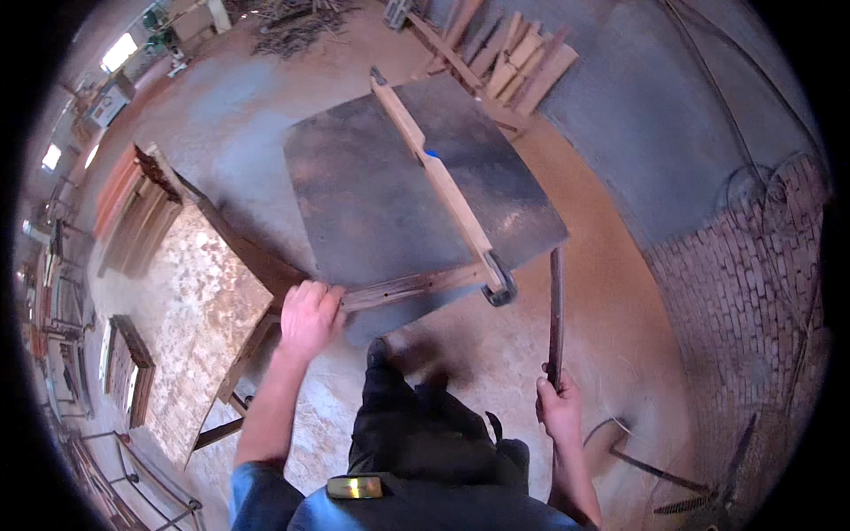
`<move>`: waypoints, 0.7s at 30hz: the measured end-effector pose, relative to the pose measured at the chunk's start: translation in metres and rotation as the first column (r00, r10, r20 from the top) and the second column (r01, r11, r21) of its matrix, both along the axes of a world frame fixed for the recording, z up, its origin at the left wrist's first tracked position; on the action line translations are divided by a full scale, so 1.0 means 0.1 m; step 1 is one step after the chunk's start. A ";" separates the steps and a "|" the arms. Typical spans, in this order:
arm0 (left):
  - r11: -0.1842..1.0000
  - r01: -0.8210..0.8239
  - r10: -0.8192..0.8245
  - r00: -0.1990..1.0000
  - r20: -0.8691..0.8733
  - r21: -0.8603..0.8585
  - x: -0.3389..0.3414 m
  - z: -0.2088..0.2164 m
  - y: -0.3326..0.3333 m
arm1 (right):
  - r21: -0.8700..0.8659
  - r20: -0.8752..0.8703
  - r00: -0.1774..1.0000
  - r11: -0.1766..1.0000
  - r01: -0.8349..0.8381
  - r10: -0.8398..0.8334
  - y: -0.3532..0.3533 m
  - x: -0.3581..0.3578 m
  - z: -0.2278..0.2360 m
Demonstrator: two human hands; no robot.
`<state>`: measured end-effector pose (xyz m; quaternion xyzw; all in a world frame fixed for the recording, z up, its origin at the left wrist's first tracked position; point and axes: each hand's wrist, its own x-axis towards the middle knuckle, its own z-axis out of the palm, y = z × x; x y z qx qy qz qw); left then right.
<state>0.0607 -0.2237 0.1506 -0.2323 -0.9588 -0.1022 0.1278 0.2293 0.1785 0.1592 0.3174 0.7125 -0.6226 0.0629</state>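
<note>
My left hand (308, 319) is closed around the left end of a wooden strip (412, 288), which runs along the near edge of a dark flat-topped table (354, 195). Small dark holes show along this strip. To the right, my right hand (560, 407) grips a long, narrow dark strip (556, 310), its far end close to the table's right corner. Across the tabletop lies a pale wooden bar (447, 190) with a notch and a blue spot near its middle. A dark clamp (500, 281) sits at the bar's near end; another dark fitting (378, 76) is at its far end.
Left of me stands a worn, speckled board-topped table (195, 310) with wooden pieces (146, 217) at its far end. Several planks (522, 66) lean beyond the dark table. A brick stretch (726, 283) and a dark metal rod (660, 469) are at right.
</note>
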 end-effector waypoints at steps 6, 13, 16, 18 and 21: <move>0.934 0.346 -0.333 0.932 0.143 -0.085 -0.58 -0.14 0.19 | -0.051 0.025 0.990 0.989 0.140 -0.139 0.04 0.16 -0.03; 0.772 0.636 -0.621 0.757 0.204 -0.010 -1.16 -0.21 0.69 | -0.156 0.000 0.969 0.957 0.245 -0.248 -0.13 -0.27 -0.76; 0.722 0.688 -0.637 0.702 0.320 -0.074 -1.32 -0.34 0.92 | -0.307 0.011 0.964 0.917 0.255 -0.264 -0.37 -0.48 -1.04; 0.704 0.702 -0.643 0.696 0.318 -0.112 -1.42 -0.34 1.03 | -0.402 0.026 0.955 0.871 0.282 -0.297 -0.51 -0.56 -1.07; 0.684 0.717 -0.638 0.676 0.368 -0.131 -1.54 -0.33 1.17 | -0.200 -0.079 0.988 0.973 0.118 -0.136 -0.55 -0.52 -1.21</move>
